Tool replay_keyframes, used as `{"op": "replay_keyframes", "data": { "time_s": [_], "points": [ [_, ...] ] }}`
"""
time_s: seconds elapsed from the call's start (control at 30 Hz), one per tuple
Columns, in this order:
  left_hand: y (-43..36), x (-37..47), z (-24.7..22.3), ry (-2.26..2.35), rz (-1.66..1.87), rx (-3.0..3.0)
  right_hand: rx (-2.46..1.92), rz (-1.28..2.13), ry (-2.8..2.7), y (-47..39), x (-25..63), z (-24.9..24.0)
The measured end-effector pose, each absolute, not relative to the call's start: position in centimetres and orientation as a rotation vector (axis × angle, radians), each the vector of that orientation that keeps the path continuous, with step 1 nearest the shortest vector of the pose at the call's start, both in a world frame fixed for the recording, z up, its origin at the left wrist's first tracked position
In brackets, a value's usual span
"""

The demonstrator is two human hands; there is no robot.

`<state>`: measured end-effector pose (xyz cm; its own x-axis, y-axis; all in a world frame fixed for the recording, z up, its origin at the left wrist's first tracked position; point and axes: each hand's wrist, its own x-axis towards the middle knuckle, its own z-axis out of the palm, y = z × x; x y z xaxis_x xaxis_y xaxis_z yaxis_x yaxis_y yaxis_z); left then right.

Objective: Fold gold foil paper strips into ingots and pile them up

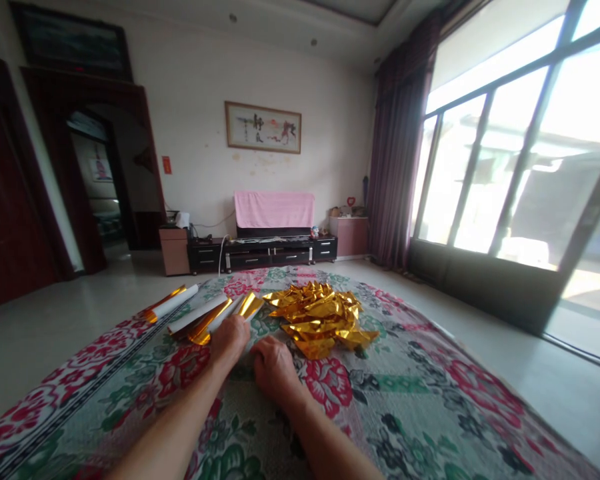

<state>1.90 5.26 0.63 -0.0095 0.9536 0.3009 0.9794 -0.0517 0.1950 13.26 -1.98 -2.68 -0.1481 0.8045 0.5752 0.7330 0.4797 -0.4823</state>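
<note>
My left hand (231,338) is closed on a curled sheet of gold foil paper (251,305), white on its other side, which rises beyond the fingers. Just left of it lie more loosely rolled gold-and-white sheets (200,316). Close by on the right, my right hand (273,368) rests low over the cloth with its fingers curled in; whatever they may hold is hidden. Beyond and to the right of that hand sits a heap of folded gold foil paper pieces (320,317), pointed at their ends.
A flowered cloth (405,400) covers the surface under my hands. Another gold-and-white roll (173,303) lies near its left edge. Across the floor stand a low black cabinet (275,257) and a pink-draped screen (274,209). Large windows (480,173) are on the right.
</note>
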Motion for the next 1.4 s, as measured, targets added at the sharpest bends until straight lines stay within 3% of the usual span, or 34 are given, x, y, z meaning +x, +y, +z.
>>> {"op": "replay_keyframes", "data": {
  "time_s": [0.43,0.6,0.8,1.07,1.27,1.4],
  "points": [
    [-1.2,-1.4,3.1,-2.02,-0.499,-2.137,-1.173,0.041,-1.74,-3.1,13.1,-1.2],
    [-4.4,-0.1,3.0,-1.895,-0.474,-2.26,-1.49,0.424,-1.467,-3.5,12.5,0.2],
    [-7.5,2.6,2.3,-1.636,-0.495,-2.503,-1.658,0.6,-1.244,-2.8,13.9,0.7],
    [-5.1,0.5,5.3,-1.973,-1.224,-2.069,-1.458,0.389,-1.311,-3.8,15.2,1.6],
    [-2.7,-0.4,3.8,-2.45,-1.364,-2.414,-1.351,0.252,-1.398,-4.3,15.0,1.9],
    [-1.7,-0.8,3.0,-2.309,-1.69,-2.495,-1.282,0.297,-1.403,-3.9,15.2,2.0]
  ]
}}
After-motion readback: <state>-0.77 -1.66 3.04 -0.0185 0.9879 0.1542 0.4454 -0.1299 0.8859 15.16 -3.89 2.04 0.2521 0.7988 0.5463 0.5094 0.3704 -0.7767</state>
